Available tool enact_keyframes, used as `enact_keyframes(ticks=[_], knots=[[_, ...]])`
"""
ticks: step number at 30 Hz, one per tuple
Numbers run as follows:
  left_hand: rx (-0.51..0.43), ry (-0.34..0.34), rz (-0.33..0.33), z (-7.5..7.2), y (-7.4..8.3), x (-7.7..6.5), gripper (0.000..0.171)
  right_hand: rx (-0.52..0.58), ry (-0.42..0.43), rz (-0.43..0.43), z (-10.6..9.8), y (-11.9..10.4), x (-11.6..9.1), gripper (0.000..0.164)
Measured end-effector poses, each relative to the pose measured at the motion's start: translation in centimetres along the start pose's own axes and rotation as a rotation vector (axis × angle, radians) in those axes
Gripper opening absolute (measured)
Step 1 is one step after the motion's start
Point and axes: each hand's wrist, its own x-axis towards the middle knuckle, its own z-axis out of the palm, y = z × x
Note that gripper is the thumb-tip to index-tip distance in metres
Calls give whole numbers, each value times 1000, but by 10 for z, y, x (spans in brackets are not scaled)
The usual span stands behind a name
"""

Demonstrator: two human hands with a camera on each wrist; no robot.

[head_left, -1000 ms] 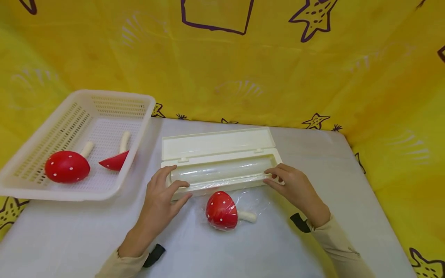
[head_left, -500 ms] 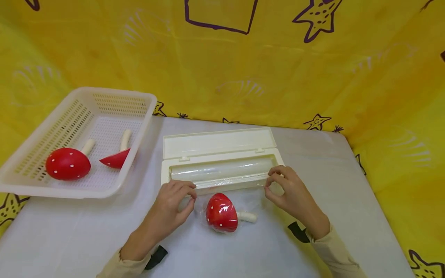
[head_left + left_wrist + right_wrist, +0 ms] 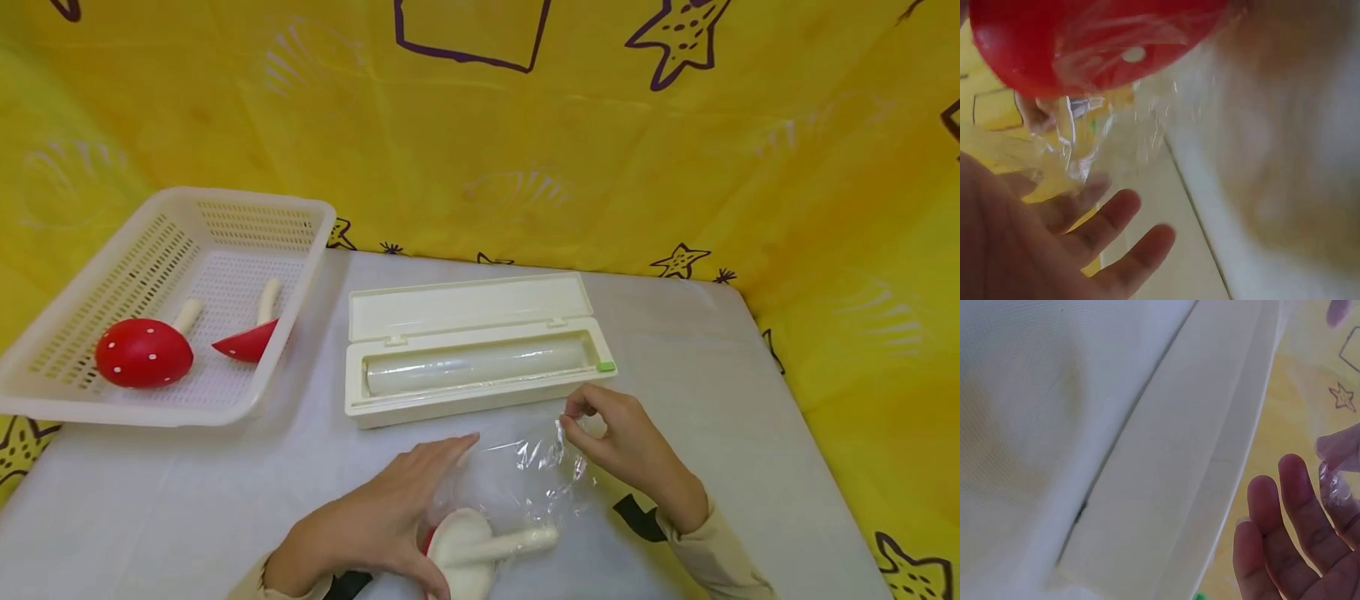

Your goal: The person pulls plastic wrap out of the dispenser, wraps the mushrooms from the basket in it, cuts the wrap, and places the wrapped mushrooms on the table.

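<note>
A red toy mushroom with white dots lies on the table front, its white underside and stem [image 3: 510, 546] facing up in the head view. My left hand [image 3: 382, 508] is beside its cap, thumb low at the cap and fingers stretched out over a sheet of cling film [image 3: 517, 467]. In the left wrist view the red cap [image 3: 1097, 44] hangs over my spread fingers [image 3: 1119, 212], with film around it. My right hand [image 3: 622, 442] pinches the film's corner between thumb and index finger. Bunched film [image 3: 1335, 487] shows at those fingertips in the right wrist view.
Behind the hands stands a white cling film dispenser box [image 3: 480, 408], lid [image 3: 468, 308] up, a film roll [image 3: 480, 364] inside and a green slider [image 3: 606, 367] at its right end. A white basket [image 3: 251, 408] at left holds two red mushrooms [image 3: 144, 353].
Both hands have come away from the dispenser, the right drawing the film. The green slider is now uncovered. The mushroom has come nearer and turned, showing its underside, with my left hand beside it.
</note>
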Motion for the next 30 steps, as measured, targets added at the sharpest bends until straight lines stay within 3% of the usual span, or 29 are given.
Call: enact_keyframes(ticks=[4, 8, 13, 16, 19, 21, 26, 28, 30], knots=[[61, -112, 71, 4, 10, -4, 125, 6, -7, 13, 1, 0, 1, 22], [51, -177, 69, 3, 16, -8, 113, 6, -9, 16, 1, 1, 1, 20], [21, -149, 52, 9, 15, -4, 106, 5, 10, 25, 1, 3, 2, 20], [-118, -119, -25, 9, 4, 5, 104, 9, 47, 31, 0, 5, 2, 20], [-280, -33, -104, 6, -9, 13, 97, 26, 93, 28, 1, 5, 2, 21], [-316, 56, -132, 5, -15, 17, 93, 50, 124, 26, 1, 3, 3, 22], [-130, 304, -105, 4, -17, 22, 78, 119, 183, 25, 3, -4, 7, 22], [-77, 369, -69, 4, -16, 22, 69, 138, 189, 28, 4, -6, 7, 21], [-75, 392, -16, 4, -17, 22, 58, 154, 189, 41, 5, -8, 7, 20]])
